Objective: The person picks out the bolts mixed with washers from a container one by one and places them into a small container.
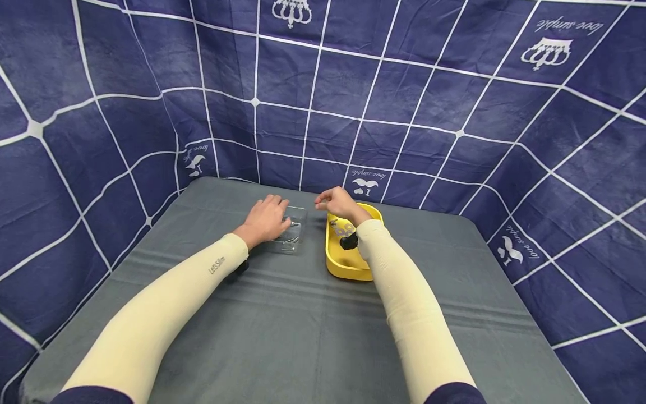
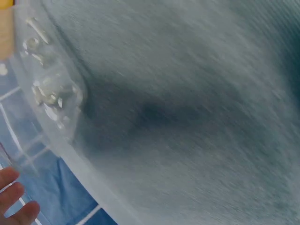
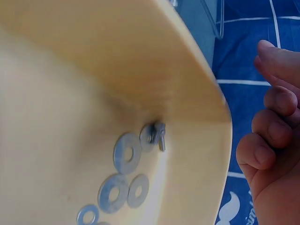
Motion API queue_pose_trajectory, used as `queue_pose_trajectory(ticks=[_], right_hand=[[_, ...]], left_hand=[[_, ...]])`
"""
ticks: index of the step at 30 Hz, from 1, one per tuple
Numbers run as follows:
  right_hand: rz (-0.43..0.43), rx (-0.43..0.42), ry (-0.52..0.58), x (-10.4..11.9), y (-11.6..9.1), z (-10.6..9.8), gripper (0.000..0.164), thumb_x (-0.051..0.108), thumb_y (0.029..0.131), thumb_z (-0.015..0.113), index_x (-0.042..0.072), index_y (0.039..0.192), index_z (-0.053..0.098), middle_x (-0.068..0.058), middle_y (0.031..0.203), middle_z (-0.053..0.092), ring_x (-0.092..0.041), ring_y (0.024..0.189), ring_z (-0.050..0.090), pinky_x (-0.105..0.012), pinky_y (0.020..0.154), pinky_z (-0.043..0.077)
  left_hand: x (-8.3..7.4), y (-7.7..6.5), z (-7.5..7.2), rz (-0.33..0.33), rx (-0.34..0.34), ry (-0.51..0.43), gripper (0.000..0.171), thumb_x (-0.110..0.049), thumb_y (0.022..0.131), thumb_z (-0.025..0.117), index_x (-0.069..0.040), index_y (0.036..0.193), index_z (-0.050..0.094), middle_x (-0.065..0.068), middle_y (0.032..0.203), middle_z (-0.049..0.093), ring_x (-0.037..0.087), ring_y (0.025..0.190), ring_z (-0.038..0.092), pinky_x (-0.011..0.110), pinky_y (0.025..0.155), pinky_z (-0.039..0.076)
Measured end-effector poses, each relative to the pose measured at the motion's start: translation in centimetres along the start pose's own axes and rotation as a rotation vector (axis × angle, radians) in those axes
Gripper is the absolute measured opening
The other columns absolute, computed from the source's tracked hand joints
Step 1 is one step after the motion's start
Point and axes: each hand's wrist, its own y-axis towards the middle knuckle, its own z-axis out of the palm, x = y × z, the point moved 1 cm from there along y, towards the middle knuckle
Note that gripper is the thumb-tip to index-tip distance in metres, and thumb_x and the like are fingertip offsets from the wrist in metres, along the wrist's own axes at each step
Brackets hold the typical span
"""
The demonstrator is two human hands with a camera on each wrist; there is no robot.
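My left hand (image 1: 266,219) is at the left side of a clear plastic box (image 1: 299,213), its fingers spread and loosely bent, with nothing seen in them. Small metal screws (image 1: 289,248) lie in the box; the left wrist view shows shiny hardware (image 2: 48,96) through the clear plastic, blurred. Over the far left rim of a yellow tray (image 1: 348,274) hangs my right hand (image 1: 340,203), fingers loosely curled, thumb near the index fingertip. Nothing shows between them. Inside the tray are several flat washers (image 3: 126,153) and a small metal piece (image 3: 160,136) resembling a wing nut.
A grey cloth covers the table (image 1: 262,336). Behind it and at both sides hangs a blue curtain (image 1: 383,112) with white grid lines. The box and tray stand side by side, a narrow strip of cloth between them.
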Motion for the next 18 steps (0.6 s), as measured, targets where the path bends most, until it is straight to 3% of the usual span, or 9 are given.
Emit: queue_pose_trajectory(ticks=[5, 11, 14, 18], right_hand=[[0.037, -0.001, 0.019, -0.9, -0.4, -0.7, 0.021, 0.017, 0.094, 0.069, 0.006, 0.109, 0.077, -0.003, 0.074, 0.059, -0.012, 0.065, 0.045, -0.024, 0.061, 0.039], [0.067, -0.007, 0.041, -1.8, -1.2, -1.0, 0.021, 0.018, 0.095, 0.068, 0.006, 0.11, 0.076, -0.021, 0.091, 0.066, -0.013, 0.067, 0.046, -0.025, 0.063, 0.04], [0.07, -0.007, 0.044, -2.2, -1.6, -1.1, 0.022, 0.016, 0.095, 0.067, 0.004, 0.111, 0.076, -0.022, 0.091, 0.066, -0.014, 0.067, 0.045, -0.025, 0.062, 0.039], [0.064, -0.026, 0.043, -2.7, -1.8, -1.3, 0.023, 0.016, 0.095, 0.068, 0.003, 0.112, 0.076, -0.01, 0.084, 0.064, -0.013, 0.069, 0.047, -0.024, 0.063, 0.039]], left_hand=[[-1.6, 0.8, -0.2, 0.014, -0.011, -0.023, 0.057, -0.035, 0.099, 0.053, -0.001, 0.145, 0.05, 0.02, 0.141, 0.053, 0.037, 0.133, 0.047, 0.055, 0.105, 0.042], [-3.4, 1.6, 0.1, 0.023, -0.006, -0.05, 0.057, -0.037, 0.101, 0.052, -0.003, 0.146, 0.049, 0.019, 0.142, 0.053, 0.035, 0.133, 0.047, 0.052, 0.107, 0.044], [-4.1, 1.8, 0.3, 0.027, 0.002, -0.06, 0.057, -0.039, 0.102, 0.049, -0.004, 0.147, 0.048, 0.018, 0.143, 0.052, 0.035, 0.133, 0.047, 0.052, 0.106, 0.045], [-5.0, 2.1, 0.2, 0.029, 0.01, -0.081, 0.058, -0.04, 0.103, 0.045, -0.005, 0.149, 0.046, 0.017, 0.146, 0.049, 0.034, 0.137, 0.045, 0.053, 0.107, 0.044]])
